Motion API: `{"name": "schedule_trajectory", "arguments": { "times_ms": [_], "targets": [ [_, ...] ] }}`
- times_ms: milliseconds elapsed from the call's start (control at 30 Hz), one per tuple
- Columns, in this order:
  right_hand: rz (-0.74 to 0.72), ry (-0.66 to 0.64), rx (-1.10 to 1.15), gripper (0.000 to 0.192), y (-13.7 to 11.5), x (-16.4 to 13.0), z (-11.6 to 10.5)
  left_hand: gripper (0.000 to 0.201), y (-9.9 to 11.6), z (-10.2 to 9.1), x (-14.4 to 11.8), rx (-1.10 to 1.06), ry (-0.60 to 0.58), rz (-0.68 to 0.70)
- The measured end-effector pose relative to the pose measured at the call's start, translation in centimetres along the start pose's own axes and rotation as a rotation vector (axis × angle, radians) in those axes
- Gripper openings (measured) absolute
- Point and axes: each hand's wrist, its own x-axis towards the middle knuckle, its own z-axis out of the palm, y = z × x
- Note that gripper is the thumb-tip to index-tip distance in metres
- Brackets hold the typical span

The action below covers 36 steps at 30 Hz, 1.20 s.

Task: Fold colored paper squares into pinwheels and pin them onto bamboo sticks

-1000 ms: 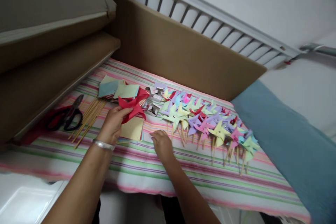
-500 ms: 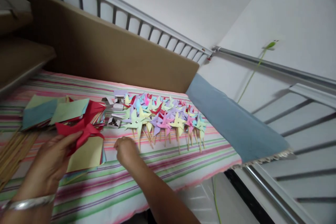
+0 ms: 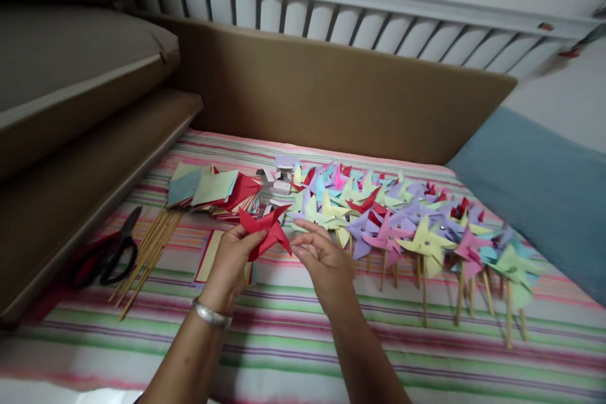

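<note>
A red folded-paper pinwheel (image 3: 267, 228) is held up between the thumb and fingers of my left hand (image 3: 231, 259), which wears a silver bangle. My right hand (image 3: 324, 259) is at the pinwheel's right tip, its thumb and forefinger drawn into a pinch. Whatever those fingertips hold is too small to make out. Under the left hand lie pale yellow paper squares (image 3: 215, 252) with a red edge. Just behind the pinwheel stand small open boxes (image 3: 283, 178). To the right, finished pinwheels (image 3: 389, 233) on sticks lie massed in several colours.
Stacked coloured paper (image 3: 215, 188) lies behind my left hand. Wooden sticks (image 3: 150, 259) and black-handled scissors (image 3: 118, 252) are at left on the striped cloth (image 3: 284, 353). Cardboard boxes (image 3: 95, 69) rise at left, and a cardboard panel (image 3: 322, 95) stands along the back.
My view has swung left and levelled. The red pinwheel is now in front of me, and my right hand has come from beside the stick pinwheels to its right tip.
</note>
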Motion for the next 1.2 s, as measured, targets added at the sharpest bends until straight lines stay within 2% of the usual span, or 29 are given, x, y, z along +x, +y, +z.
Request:
{"name": "schedule_trajectory", "arguments": {
  "times_ms": [100, 233, 433, 633, 1067, 1200],
  "targets": [
    [0.018, 0.032, -0.031, 0.009, 0.3, 0.2, 0.1, 0.021, -1.0, 0.8, 0.1, 0.005, -0.016, -0.004],
    [0.055, 0.003, -0.018, 0.008, 0.9, 0.4, 0.0, 0.022, -2.0, 1.7, 0.1, 0.032, -0.030, -0.011],
    [0.094, -0.012, -0.053, 0.011, 0.9, 0.4, -0.1, 0.017, -2.3, 2.4, -0.4, 0.101, -0.070, 0.001],
    [0.123, -0.005, -0.073, 0.011, 0.8, 0.5, 0.3, 0.018, -1.9, 1.9, -0.6, 0.068, -0.116, -0.024],
    [0.035, 0.014, -0.072, 0.010, 0.5, 0.2, 1.1, 0.022, -1.2, 1.1, -0.6, 0.038, -0.105, -0.035],
    [0.019, 0.001, -0.047, 0.010, 0.6, 0.2, 1.2, 0.019, -1.2, 1.1, -0.7, 0.058, -0.111, -0.012]
  ]
}}
